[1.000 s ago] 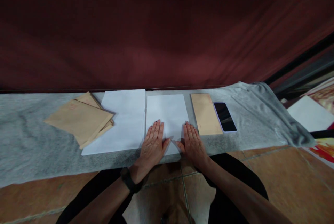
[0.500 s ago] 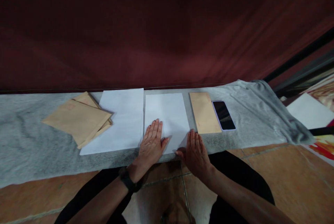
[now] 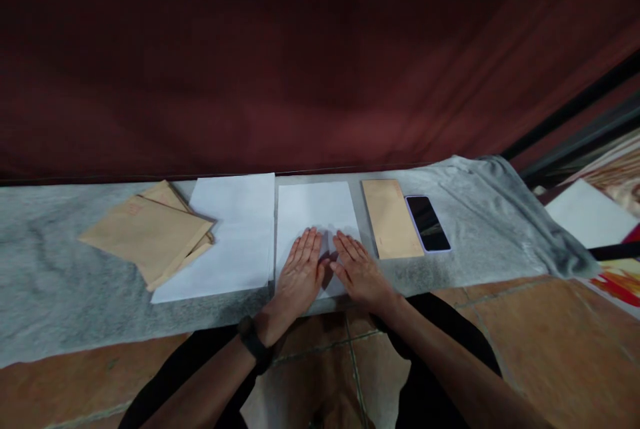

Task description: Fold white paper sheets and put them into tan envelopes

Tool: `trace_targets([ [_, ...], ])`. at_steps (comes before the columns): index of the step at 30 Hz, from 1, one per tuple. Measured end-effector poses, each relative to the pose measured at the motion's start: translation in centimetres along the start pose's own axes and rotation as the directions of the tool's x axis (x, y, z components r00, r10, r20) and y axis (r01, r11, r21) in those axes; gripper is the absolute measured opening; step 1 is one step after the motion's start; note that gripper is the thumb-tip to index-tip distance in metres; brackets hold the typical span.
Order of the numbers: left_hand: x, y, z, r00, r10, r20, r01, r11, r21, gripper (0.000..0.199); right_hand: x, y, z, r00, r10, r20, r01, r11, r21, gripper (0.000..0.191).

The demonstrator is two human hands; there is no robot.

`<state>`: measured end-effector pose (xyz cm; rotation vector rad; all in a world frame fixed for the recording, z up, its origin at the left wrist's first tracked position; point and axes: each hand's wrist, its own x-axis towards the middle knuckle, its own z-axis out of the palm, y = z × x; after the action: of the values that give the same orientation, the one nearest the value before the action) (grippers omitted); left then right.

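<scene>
A white sheet of paper point(image 3: 315, 202) lies on the grey cloth in front of me. My left hand point(image 3: 301, 268) rests flat on its lower left part, fingers stretched out. On the lower right part lies my right hand point(image 3: 361, 274), also flat, with its fingers pointing up and to the left. The thumbs almost meet between the hands. Just left of the sheet is a larger stack of white paper point(image 3: 235, 229). To the right a single brown envelope point(image 3: 393, 219) lies beside a phone point(image 3: 429, 222) with a purple edge and a dark screen.
Several brown envelopes point(image 3: 150, 232) overlap the left side of the paper stack. The grey cloth point(image 3: 480, 229) covers a narrow bench up to a dark red curtain point(image 3: 300, 69). A white sheet and a coloured print point(image 3: 620, 286) lie beyond the right end. Tiled floor shows below.
My right hand has moved left from the sheet's right edge onto the paper, close to my left hand. My left hand has shifted slightly right. The envelopes and phone stay in place.
</scene>
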<state>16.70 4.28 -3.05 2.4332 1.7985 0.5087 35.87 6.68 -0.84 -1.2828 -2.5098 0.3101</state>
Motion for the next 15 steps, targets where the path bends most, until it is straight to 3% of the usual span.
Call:
trace_targets([
  [6,2.7,-1.3,1.0,0.998,-0.056,0.029,0.055,0.998,0.018,0.061,3.2,0.4,2.0,0.998,0.053,0.03,-0.053,0.999,0.008,0.053],
  [15,7.1,-2.3,0.4,0.983,-0.157,0.096,0.149,0.985,0.085,0.058,7.1,0.9,2.9,0.983,0.182,-0.01,-0.182,0.981,-0.065,0.053],
])
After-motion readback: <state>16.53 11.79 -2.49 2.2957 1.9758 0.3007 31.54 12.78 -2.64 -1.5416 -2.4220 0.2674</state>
